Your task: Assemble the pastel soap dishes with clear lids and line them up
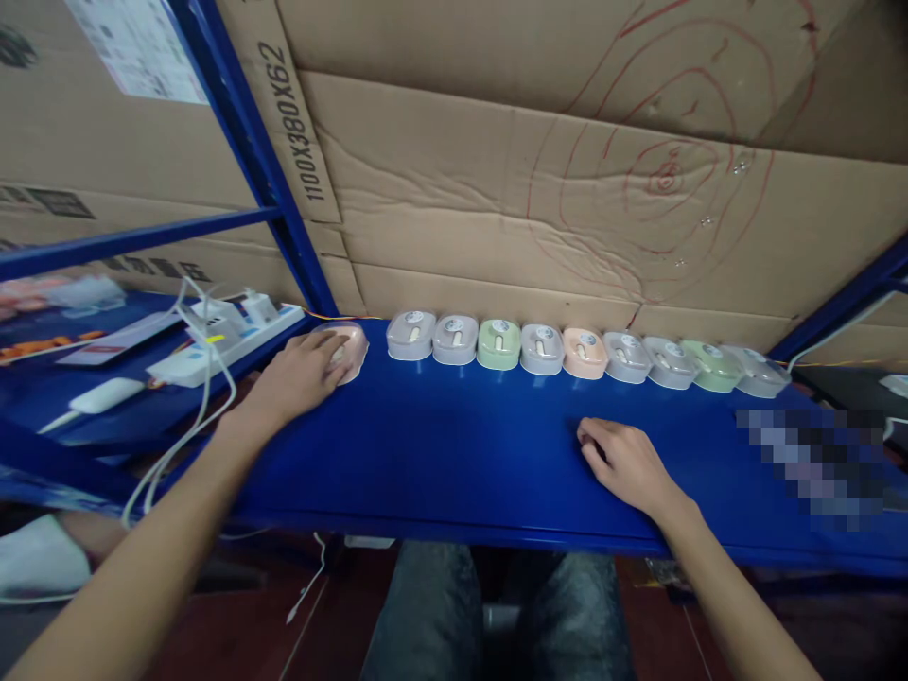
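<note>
Head view: the left hand [306, 369] lay over a pink box [358, 354]; whether it gripped, I could not tell. The right hand [630, 463], relaxed and part-open, was over the table [454, 445], with a row of boxes [498, 346] beyond it.

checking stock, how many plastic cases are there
10: one pink case under the left hand, nine cases in a row along the cardboard; the pixelated patch may hide others.

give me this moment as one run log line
left hand: laid on pinkish lidded box | right hand: loosely curled, nothing visible in it | blue tabletop: row of lidded boxes along cardboard
</note>
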The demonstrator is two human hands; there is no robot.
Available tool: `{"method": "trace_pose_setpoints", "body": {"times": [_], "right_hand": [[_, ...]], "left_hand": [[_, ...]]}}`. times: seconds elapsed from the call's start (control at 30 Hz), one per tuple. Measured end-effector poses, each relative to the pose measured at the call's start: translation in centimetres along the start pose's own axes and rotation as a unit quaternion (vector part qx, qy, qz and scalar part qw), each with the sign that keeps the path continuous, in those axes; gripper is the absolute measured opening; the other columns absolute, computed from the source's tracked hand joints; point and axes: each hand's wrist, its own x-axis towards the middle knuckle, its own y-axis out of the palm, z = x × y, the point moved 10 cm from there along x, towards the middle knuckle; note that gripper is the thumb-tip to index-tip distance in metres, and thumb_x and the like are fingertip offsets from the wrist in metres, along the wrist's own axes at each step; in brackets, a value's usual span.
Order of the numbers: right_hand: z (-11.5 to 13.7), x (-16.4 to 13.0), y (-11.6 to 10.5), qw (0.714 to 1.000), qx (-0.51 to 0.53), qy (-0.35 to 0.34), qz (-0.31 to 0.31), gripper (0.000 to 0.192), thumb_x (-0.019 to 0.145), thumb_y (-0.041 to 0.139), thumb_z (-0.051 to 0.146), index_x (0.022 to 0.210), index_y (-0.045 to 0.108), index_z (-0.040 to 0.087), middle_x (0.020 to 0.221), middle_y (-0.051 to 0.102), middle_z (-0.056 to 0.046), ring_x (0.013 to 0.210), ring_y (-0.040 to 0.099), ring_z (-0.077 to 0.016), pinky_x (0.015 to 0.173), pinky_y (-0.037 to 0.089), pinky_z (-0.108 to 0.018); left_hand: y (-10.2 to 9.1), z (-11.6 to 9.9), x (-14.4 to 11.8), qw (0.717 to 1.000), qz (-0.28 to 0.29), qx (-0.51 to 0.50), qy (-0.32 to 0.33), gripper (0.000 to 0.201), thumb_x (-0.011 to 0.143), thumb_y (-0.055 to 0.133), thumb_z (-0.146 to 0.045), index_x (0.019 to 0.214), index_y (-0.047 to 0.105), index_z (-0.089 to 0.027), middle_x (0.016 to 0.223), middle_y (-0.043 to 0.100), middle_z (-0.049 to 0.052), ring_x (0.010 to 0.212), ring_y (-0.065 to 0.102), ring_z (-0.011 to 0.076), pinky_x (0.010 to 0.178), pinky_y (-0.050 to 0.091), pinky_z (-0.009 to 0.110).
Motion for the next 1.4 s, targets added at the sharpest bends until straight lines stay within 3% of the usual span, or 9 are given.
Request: {"method": "trace_pose_setpoints", "body": {"times": [0.2,0.4,0.67,0.9,1.03,1.1,1.17,1.3,1.4], "right_hand": [[-0.5,0.0,0.3,1.000,0.021,0.008,-0.011,0.016,0.105,0.045,0.020,0.093,0.054,0.025,0.090,0.074,-0.003,0.081,0.070,-0.0229,0.071,0.039,-0.033],[-0.4,0.0,0.3,1.000,0.022,0.007,-0.020,0.016,0.105,0.045,0.021,0.093,0.055,0.025,0.088,0.074,-0.003,0.080,0.070,-0.0224,0.071,0.040,-0.032],[-0.6,0.0,0.2,0.999,0.027,0.012,-0.023,0.013,0.107,0.045,0.023,0.098,0.054,0.025,0.091,0.075,-0.004,0.076,0.069,-0.0221,0.070,0.040,-0.033],[-2.4,0.1,-1.1,0.998,0.019,0.024,-0.053,0.041,0.118,0.036,0.041,0.085,0.055,0.026,0.081,0.072,-0.006,0.074,0.071,-0.0250,0.070,0.042,-0.035],[-9.5,0.8,-5.4,0.986,-0.046,0.070,-0.141,0.033,0.114,0.044,0.046,0.107,0.066,0.023,0.108,0.075,-0.013,0.097,0.073,-0.0315,0.085,0.050,-0.039],[-15.1,1.3,-7.8,0.975,-0.101,0.117,-0.161,0.038,0.108,0.053,0.047,0.127,0.067,0.017,0.126,0.071,-0.021,0.121,0.067,-0.0378,0.102,0.048,-0.043],[-21.9,1.2,-10.2,0.951,-0.156,0.217,-0.157,0.052,0.106,0.056,0.046,0.144,0.062,0.010,0.138,0.064,-0.028,0.134,0.059,-0.0397,0.110,0.044,-0.045],[-31.7,-0.5,-13.8,0.922,-0.168,0.322,-0.137,0.063,0.104,0.059,0.035,0.154,0.053,-0.003,0.139,0.059,-0.041,0.138,0.054,-0.0421,0.104,0.042,-0.047],[-36.4,-2.6,-14.4,0.906,-0.159,0.380,-0.101,0.069,0.089,0.080,0.031,0.147,0.062,-0.001,0.133,0.062,-0.041,0.124,0.062,-0.0420,0.093,0.043,-0.047]], "left_hand": [[3.0,0.4,5.4,1.000,0.020,0.004,-0.005,0.047,0.107,0.042,-0.029,0.145,0.055,-0.005,0.161,0.057,0.024,0.151,0.050,0.0381,0.128,0.037,0.055],[4.7,-0.2,7.6,1.000,0.019,0.000,-0.012,0.054,0.105,0.043,-0.031,0.148,0.054,-0.001,0.164,0.052,0.030,0.156,0.046,0.0409,0.129,0.034,0.056],[3.9,-0.7,7.1,0.999,-0.025,-0.022,-0.026,0.054,0.107,0.037,-0.039,0.150,0.054,-0.010,0.163,0.053,0.027,0.156,0.043,0.0440,0.125,0.035,0.067],[1.5,-2.5,7.1,0.995,-0.096,-0.025,-0.028,0.067,0.110,0.031,-0.049,0.152,0.053,-0.002,0.167,0.047,0.031,0.161,0.035,0.0475,0.132,0.025,0.066],[1.0,-4.0,7.8,0.993,-0.107,-0.034,-0.033,0.063,0.109,0.033,-0.050,0.146,0.059,-0.006,0.163,0.053,0.028,0.160,0.036,0.0478,0.132,0.023,0.067],[1.3,-4.4,7.8,0.992,-0.111,-0.039,-0.055,0.060,0.107,0.037,-0.049,0.145,0.061,-0.009,0.161,0.055,0.025,0.162,0.032,0.0487,0.132,0.021,0.069],[1.8,-4.4,7.4,0.988,-0.120,-0.043,-0.084,0.058,0.106,0.039,-0.047,0.146,0.061,-0.011,0.161,0.056,0.024,0.163,0.029,0.0500,0.132,0.019,0.071],[2.6,-4.2,6.3,0.983,-0.144,-0.032,-0.111,0.063,0.108,0.037,-0.049,0.152,0.058,-0.009,0.165,0.051,0.027,0.163,0.027,0.0528,0.130,0.018,0.074],[3.0,-3.9,5.9,0.984,-0.147,-0.037,-0.095,0.065,0.109,0.036,-0.050,0.154,0.055,-0.007,0.165,0.050,0.028,0.162,0.028,0.0517,0.130,0.019,0.073]]}}
